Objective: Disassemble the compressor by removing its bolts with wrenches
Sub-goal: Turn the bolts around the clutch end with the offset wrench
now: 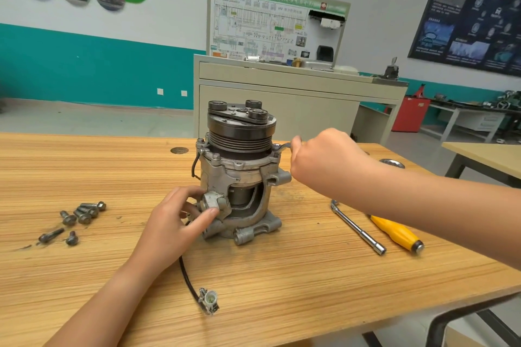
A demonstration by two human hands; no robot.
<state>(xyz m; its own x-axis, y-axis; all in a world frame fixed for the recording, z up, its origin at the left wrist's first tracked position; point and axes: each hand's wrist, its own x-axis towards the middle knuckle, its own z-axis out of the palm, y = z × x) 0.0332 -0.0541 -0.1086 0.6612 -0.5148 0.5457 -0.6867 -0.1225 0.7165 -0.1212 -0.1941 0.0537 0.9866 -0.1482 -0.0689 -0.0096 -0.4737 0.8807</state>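
The grey metal compressor (239, 175) stands upright on the wooden table (84, 172), its dark pulley on top. My left hand (177, 217) grips a lug low on its left side, thumb and fingers curled round it. My right hand (324, 155) holds a silver wrench (282, 147) whose head sits at a bolt on the compressor's upper right flange. Two bolts (216, 156) still show on the upper left flange. Several removed bolts (81, 213) lie loose on the table to the left.
A socket extension bar (358, 227) and a yellow-handled tool (397, 232) lie right of the compressor. The compressor's black cable with a connector (208, 299) trails toward the front edge. A training bench with a wiring panel (282, 79) stands behind the table.
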